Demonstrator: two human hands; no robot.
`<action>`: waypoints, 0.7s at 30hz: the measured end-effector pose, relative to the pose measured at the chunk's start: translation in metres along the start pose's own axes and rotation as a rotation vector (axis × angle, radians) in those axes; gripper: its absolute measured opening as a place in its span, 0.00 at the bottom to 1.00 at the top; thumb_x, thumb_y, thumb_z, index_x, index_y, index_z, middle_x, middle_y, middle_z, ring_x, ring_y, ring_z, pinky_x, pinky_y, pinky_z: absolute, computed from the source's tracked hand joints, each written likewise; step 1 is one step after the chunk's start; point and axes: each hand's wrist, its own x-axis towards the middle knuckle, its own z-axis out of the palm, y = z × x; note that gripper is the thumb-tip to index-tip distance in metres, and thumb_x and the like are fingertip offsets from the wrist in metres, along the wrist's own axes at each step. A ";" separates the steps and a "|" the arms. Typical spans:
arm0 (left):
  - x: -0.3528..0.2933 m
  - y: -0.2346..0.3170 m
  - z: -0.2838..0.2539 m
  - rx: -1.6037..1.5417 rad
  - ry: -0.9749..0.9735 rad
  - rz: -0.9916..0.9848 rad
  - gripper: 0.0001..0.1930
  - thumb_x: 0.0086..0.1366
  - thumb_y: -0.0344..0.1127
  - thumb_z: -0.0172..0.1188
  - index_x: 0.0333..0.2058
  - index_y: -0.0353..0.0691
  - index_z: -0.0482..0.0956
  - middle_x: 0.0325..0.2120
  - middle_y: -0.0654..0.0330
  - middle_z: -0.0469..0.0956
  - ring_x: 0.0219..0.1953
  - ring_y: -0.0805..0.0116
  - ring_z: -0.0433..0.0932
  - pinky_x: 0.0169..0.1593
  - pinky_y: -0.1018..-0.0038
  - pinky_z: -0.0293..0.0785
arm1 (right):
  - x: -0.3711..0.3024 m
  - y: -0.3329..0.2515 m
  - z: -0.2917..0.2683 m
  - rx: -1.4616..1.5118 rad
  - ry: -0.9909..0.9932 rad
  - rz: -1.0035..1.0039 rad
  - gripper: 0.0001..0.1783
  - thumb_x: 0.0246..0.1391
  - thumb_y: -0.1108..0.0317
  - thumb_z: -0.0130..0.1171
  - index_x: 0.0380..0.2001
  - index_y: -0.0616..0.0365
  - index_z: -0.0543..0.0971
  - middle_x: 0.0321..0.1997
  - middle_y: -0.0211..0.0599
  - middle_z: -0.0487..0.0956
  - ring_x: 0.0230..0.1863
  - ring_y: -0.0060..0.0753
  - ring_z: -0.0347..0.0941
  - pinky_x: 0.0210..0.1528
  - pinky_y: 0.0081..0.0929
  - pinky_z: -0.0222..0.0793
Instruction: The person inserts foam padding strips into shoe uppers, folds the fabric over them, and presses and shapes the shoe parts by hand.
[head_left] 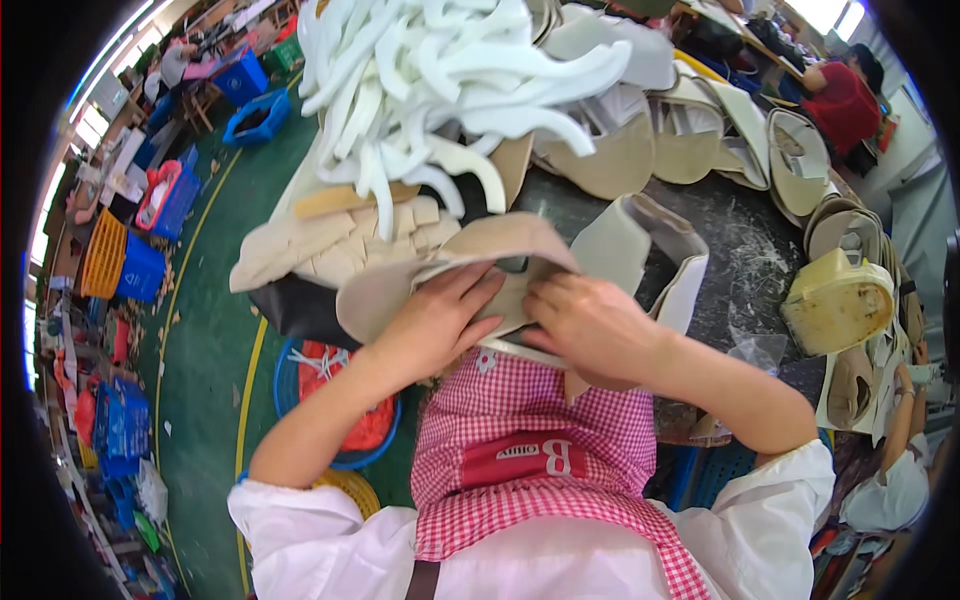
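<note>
In front of my apron I hold a beige cap-like piece [375, 300] with a broad rounded brim and a curved band. My left hand [440, 315] grips its inner edge on the left, fingers reaching into the opening. On the opposite side my right hand [590, 320] is closed over the band, with its fingertips tucked inside. Just beyond the right hand stands a similar pale piece [615, 245] on the dark worktable [735, 235]. Cut beige fabric pieces [340, 245] are heaped left of the held piece.
White curved foam strips [440, 75] pile up at the far side, beside rows of beige caps [610, 150]. A stained yellow container [840, 305] stands to the right. Below the table's left edge sits a blue basin [283, 385] with a red bag. Co-workers sit at the right.
</note>
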 end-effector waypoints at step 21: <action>0.031 0.027 -0.005 0.285 0.035 0.319 0.10 0.47 0.32 0.57 0.31 0.39 0.77 0.26 0.62 0.71 0.30 0.67 0.74 0.36 0.72 0.70 | 0.023 0.044 -0.040 0.254 -0.195 -0.055 0.04 0.44 0.72 0.56 0.24 0.59 0.79 0.30 0.38 0.76 0.34 0.44 0.76 0.36 0.37 0.73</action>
